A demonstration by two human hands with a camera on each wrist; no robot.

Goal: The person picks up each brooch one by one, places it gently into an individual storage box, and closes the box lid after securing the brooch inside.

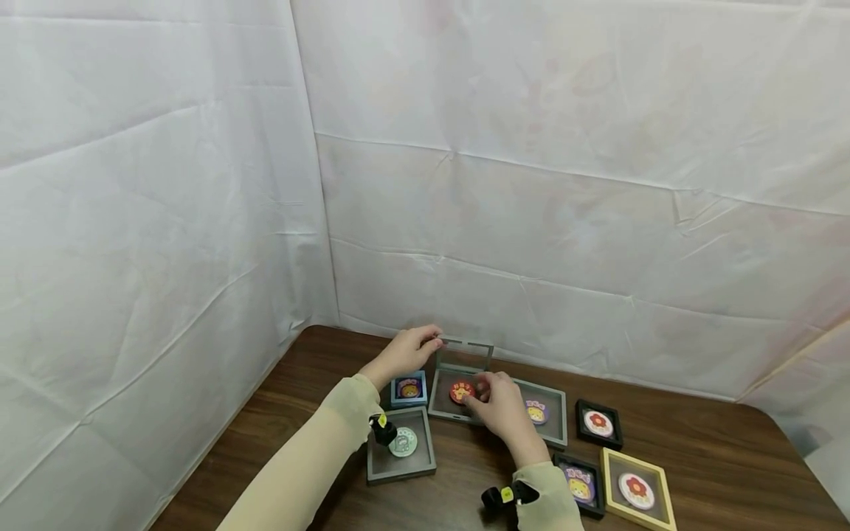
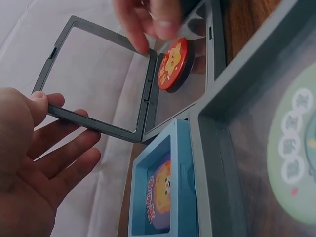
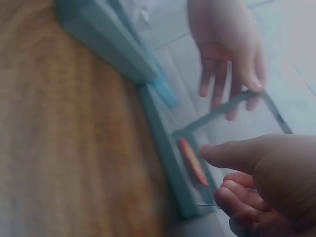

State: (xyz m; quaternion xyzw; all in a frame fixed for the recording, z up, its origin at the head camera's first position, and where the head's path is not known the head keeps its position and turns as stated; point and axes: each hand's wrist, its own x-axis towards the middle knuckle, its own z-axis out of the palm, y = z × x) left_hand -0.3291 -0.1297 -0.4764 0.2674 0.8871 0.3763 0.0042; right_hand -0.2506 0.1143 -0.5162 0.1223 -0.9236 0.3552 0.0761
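A grey display frame (image 1: 435, 393) lies open at the back of the table, its clear lid (image 2: 134, 106) raised on the hinge. My left hand (image 1: 413, 349) pinches the lid's edge between thumb and index finger, the other fingers spread loosely behind. On the clear film inside the base sits a round red badge (image 2: 174, 63) with a yellow star-shaped character. Over the frame's right side hovers my right hand (image 1: 502, 408), thumb out toward the badge and fingers loosely bent, with nothing held. The right wrist view is blurred, but a gap shows between those fingers and the badge (image 3: 192, 162).
Left of the open frame are a small blue frame (image 1: 408, 389) and a grey frame (image 1: 428, 450) with a green badge. To the right stand another grey frame (image 1: 563, 420), two black frames (image 1: 620, 435) and a yellow frame (image 1: 666, 490). White sheeting (image 1: 564, 184) hangs behind.
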